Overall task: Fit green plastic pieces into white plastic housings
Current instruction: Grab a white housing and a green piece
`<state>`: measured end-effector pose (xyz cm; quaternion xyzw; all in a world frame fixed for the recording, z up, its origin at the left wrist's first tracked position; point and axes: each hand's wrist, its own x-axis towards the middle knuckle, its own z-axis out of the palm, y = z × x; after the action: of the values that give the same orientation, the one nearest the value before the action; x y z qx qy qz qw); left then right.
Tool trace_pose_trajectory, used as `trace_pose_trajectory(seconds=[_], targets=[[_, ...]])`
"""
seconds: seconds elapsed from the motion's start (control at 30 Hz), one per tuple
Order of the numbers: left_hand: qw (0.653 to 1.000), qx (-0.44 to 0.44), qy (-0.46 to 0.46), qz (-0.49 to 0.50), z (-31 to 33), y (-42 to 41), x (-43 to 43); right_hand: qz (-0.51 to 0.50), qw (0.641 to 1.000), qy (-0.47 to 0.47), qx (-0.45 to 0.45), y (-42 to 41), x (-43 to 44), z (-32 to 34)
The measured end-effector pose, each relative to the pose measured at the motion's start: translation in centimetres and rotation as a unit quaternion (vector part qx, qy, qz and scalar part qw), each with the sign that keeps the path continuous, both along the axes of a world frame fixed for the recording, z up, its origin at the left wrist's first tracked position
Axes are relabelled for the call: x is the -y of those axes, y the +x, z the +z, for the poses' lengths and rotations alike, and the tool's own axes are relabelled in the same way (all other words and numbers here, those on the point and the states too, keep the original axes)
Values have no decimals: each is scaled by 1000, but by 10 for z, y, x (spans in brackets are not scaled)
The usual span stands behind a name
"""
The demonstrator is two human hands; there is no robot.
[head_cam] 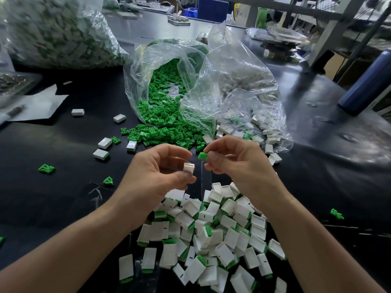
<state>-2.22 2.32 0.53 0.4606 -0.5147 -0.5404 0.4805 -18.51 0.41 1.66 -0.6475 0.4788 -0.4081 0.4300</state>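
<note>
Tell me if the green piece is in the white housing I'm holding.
Out. The right hand pinches the green piece clear of the white housing held by the left hand.

Nothing legible here: not a word, brand or number comes through. The yellow sheet with black print (237, 8) at the far back is too blurred to read. The small white rectangular plastic housings (211, 235) heaped up front show only a short black dash on some faces, with no letters or digits.
</note>
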Motion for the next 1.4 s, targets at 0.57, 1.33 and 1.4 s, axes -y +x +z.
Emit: trace_pose_trajectory(seconds=[0.57,1.33,1.4], targets=[[1000,1,-1,-9,-2,0,0,20,995,-62,-76,5,-4,-1],[999,16,-30,1,-2,3,1,44,973,-68,-215,11,-11,-3],[999,18,-36,-3,-2,3,1,51,967,-90,-233,10,-11,-1]])
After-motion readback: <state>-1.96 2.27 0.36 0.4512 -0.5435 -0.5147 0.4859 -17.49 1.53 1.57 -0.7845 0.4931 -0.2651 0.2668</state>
